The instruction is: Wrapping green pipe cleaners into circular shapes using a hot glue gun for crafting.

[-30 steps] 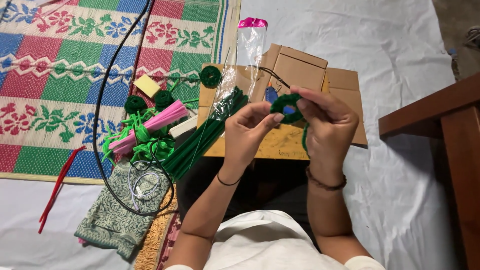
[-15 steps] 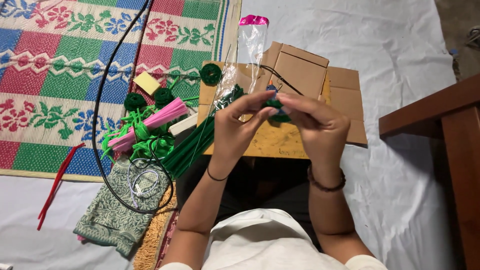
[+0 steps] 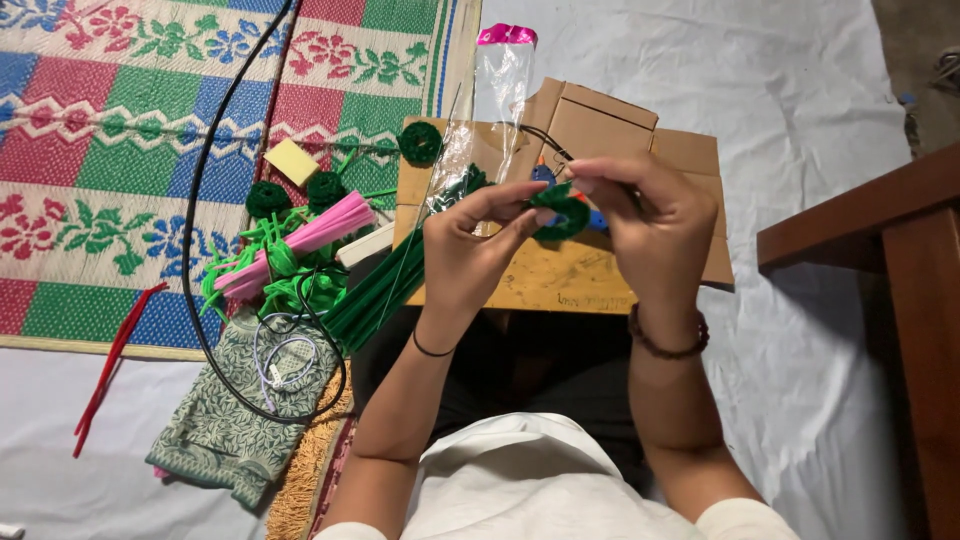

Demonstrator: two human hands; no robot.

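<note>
Green coil [image 3: 566, 213], a small fuzzy spiral of pipe cleaner, is held up over the cardboard [image 3: 600, 270] between both hands, roughly at the middle of the view. It is pinched at its left edge by the thumb and forefinger of the left hand [image 3: 468, 245], whose fingers are closed on it, and it is gripped from the right and above by the right hand [image 3: 655, 225], whose fingers are curled around it. A dark band is worn on the left wrist and a beaded bracelet on the right. A clear plastic bag [image 3: 490, 110] with a pink top lies across the upper left part of the cardboard, and another green coil [image 3: 420, 143] rests at the cardboard's upper left corner. A bundle of green stems [image 3: 375, 295] lies just left of the cardboard, reaching under the left hand. Further left, pink stems [image 3: 300, 240], bright green loops [image 3: 290, 290] and two more dark coils [image 3: 268, 198] are heaped on the woven mat [image 3: 90, 150], beside a yellow block [image 3: 291, 161]. A black cable [image 3: 200, 200] is looped across the mat and over a patterned pouch [image 3: 225, 420]. Red stems [image 3: 105, 365] lie at the mat's lower edge. A wooden frame [image 3: 900, 260] is seen at the right, on the white sheet [image 3: 800, 90].
</note>
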